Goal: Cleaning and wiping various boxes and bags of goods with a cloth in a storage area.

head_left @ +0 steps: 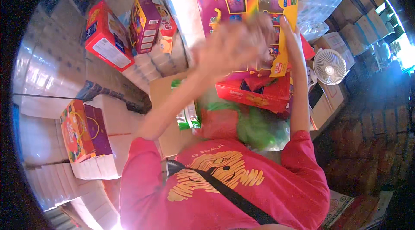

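Observation:
A large purple and yellow printed box [212, 1] with window-like pictures stands tilted up in front of me. My right hand [292, 35] grips it along its yellow right edge. Across its lower left front is my left hand [229, 48], smeared by motion, so its fingers and any contact with the box are unclear. Just below the purple box lies a red box [250, 97] with a biscuit picture. Nearer my body are blurred red and green packages [259, 128], seemingly in clear plastic.
A red box [110, 35], a purple box [145, 22] and a red-orange pack [166, 33] sit on wrapped stacks at left. Lower left, an orange gift box [75, 130] stands on a white carton. At right are a white fan [329, 66] and stacked cartons [371, 27].

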Demonstrator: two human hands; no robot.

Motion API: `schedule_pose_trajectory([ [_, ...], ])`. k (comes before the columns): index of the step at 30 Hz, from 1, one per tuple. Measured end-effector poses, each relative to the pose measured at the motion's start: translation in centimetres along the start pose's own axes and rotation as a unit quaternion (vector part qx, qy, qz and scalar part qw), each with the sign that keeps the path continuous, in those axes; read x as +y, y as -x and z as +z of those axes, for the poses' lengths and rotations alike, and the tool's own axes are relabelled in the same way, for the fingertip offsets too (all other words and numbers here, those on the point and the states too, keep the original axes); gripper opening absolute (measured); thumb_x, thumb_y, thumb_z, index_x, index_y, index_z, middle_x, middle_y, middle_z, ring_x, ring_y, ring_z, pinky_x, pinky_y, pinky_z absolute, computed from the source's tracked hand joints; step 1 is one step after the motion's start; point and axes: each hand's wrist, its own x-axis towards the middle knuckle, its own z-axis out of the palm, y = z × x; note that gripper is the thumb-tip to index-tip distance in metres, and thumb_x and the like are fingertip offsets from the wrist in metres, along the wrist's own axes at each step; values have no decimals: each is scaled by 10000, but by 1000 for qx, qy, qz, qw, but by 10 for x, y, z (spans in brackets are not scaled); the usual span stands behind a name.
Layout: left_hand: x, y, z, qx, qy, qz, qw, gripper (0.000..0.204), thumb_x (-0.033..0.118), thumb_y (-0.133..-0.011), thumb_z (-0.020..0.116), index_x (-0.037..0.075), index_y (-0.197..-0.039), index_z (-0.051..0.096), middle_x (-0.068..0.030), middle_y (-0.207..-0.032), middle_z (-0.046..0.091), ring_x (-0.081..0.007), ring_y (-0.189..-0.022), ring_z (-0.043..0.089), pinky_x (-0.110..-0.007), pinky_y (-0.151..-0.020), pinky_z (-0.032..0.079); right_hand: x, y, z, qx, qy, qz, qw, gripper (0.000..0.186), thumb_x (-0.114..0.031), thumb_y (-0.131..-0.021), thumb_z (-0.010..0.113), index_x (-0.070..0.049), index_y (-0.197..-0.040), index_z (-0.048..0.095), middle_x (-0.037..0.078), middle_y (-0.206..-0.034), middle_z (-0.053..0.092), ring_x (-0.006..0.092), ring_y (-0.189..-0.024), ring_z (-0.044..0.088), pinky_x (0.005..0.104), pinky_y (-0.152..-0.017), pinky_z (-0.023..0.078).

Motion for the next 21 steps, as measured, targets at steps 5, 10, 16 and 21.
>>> schedule_pose_trajectory([
  [5,-44,-71,-10,78,-80,-257,960,470,220,-595,665,376,-1027,564,-34,-1040,485,-291,-900,470,-344,-521,497,3,-2,4,19,31,1,999,547,-398,-786,624,-48,-1189,502,62,-1059,571,131,-944,513,259,-822,400],
  [10,42,-8,0,-59,132,-66,987,381,209,-669,617,316,-1029,557,-70,-1028,514,-307,-863,524,-389,-582,498,20,-15,0,-15,70,9,997,603,-442,-765,630,-89,-1231,482,82,-1122,564,166,-1006,517,285,-882,380],
  [16,43,1,-14,-36,47,46,997,258,266,-699,585,319,-942,517,-25,-886,519,-219,-777,533,-274,-543,478,10,2,-1,9,-7,-20,1000,559,-372,-785,638,-61,-1219,472,72,-1091,559,142,-981,511,273,-857,394],
  [21,-39,-61,-33,86,-48,-126,987,373,238,-702,621,322,-1056,536,-48,-1029,528,-237,-867,526,-312,-600,486,3,18,-5,20,-33,-27,999,527,-273,-806,639,-24,-1222,432,53,-1067,550,125,-962,504,259,-829,406],
])
